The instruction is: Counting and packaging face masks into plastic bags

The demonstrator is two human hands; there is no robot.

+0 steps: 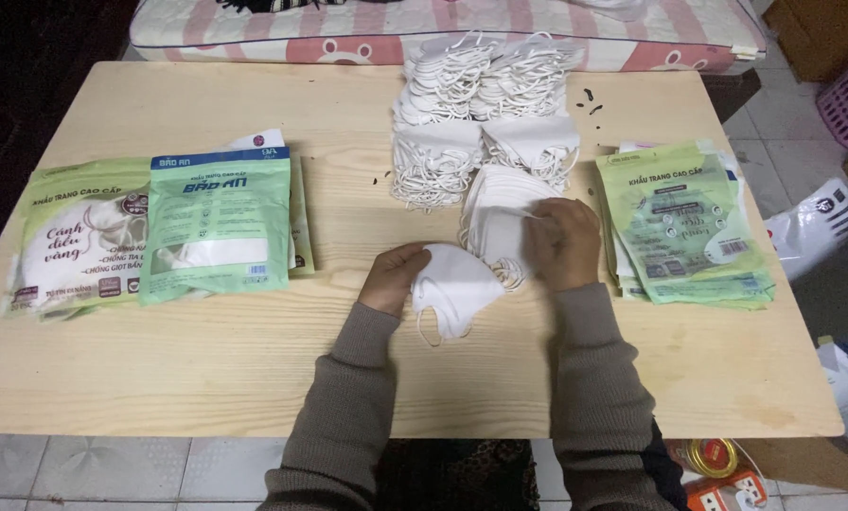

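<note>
Left hand (393,276) pinches one white mask (454,289), right hand (564,243) presses the loose stack (500,220); tangled ear loops could drag extras off the worktop (254,360).

On the left end of the pale wooden tabletop (254,369) lie two flat, filled plastic pouches: a light green one with a round picture (79,237) at the edge, and beside it a mint-green one with a blue top band (219,222), overlapping another pouch beneath. On the right side rests a fanned stack of empty green pouches with small white barcode labels (684,222).
</note>
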